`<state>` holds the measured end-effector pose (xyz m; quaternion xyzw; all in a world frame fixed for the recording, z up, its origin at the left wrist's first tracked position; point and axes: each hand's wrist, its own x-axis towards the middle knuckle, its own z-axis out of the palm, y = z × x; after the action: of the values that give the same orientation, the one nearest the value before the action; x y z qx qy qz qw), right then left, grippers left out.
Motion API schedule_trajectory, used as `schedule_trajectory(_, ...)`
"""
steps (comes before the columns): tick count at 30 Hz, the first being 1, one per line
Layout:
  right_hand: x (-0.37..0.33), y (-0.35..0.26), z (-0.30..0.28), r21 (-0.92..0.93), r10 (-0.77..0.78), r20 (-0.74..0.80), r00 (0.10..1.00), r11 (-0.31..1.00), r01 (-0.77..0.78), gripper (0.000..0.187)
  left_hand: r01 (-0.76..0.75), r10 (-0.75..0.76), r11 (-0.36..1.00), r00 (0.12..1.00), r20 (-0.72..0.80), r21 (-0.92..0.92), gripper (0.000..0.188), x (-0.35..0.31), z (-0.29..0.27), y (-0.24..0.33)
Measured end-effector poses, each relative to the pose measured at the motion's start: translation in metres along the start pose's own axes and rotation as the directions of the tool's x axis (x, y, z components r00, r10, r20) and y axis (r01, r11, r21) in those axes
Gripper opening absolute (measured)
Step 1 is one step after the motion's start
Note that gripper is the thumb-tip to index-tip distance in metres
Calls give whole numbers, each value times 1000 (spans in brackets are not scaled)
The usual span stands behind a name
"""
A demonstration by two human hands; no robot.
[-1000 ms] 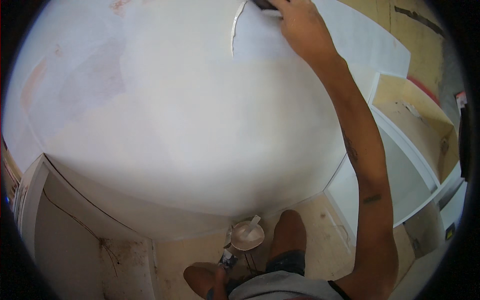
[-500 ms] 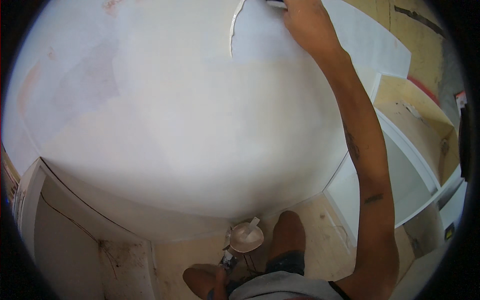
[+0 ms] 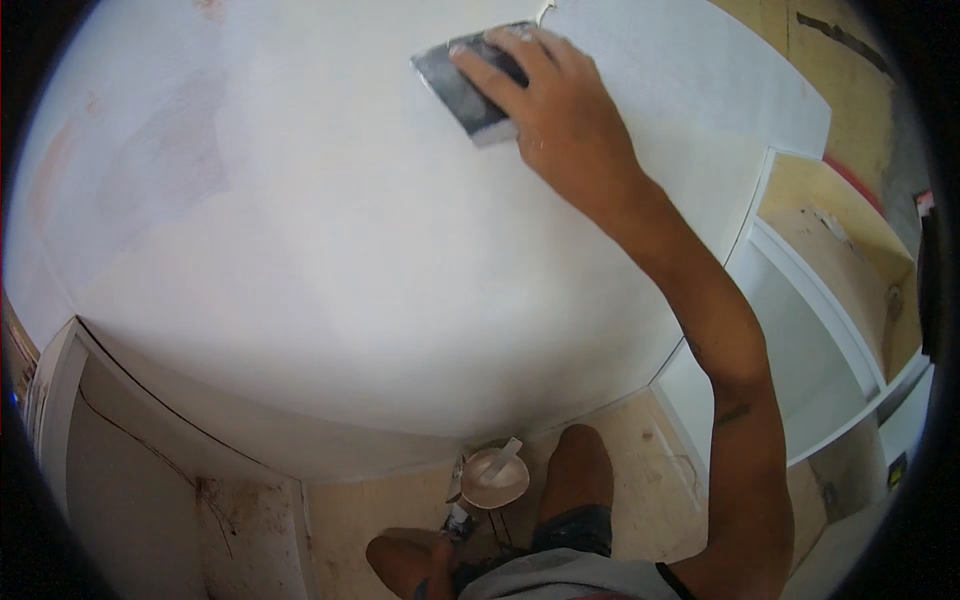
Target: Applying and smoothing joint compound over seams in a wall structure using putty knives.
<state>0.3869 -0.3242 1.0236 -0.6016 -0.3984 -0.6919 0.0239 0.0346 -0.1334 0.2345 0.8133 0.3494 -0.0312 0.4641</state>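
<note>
My right hand (image 3: 560,120) is closed around a wide putty knife (image 3: 465,90), fingers spread along its dark, smeared blade, against the upper part of a white wall (image 3: 350,230). A small ridge of white putty (image 3: 546,12) shows above the hand at the top edge. Low in the picture, my left hand (image 3: 442,548) is small and partly shadowed by my legs. Its fingers close on a dark, white-smeared object (image 3: 458,522) whose kind I cannot make out. Just beyond it is a round bowl (image 3: 510,492) of pale putty, with a light flat spatula (image 3: 503,458) sticking out.
On the right, white-edged open shelving (image 3: 825,310) stands against the wall. A recess (image 3: 130,470) with a thin dark cable opens at lower left. Pale flooring (image 3: 640,490) lies around my knees. Pinkish and greyish patches mark the wall's upper left.
My right hand has come down and leftward with the putty knife, which now shows in full. The long curved putty ridge on the wall is gone. My left hand stays about where it was.
</note>
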Motion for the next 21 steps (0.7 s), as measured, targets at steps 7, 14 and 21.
schedule_trajectory(7,-47,-14,-6,20,-94,143,985,996,92,48,-95,89,983,995,40,157,20,-23,10,-4)
schedule_trajectory(14,-35,0,-38,145,27,193,981,988,-56,45,-211,194,926,977,85,314,21,-12,-9,2)
schedule_trajectory(21,25,100,-50,62,373,161,914,920,-387,52,119,-98,938,992,78,-325,22,-2,-18,14)
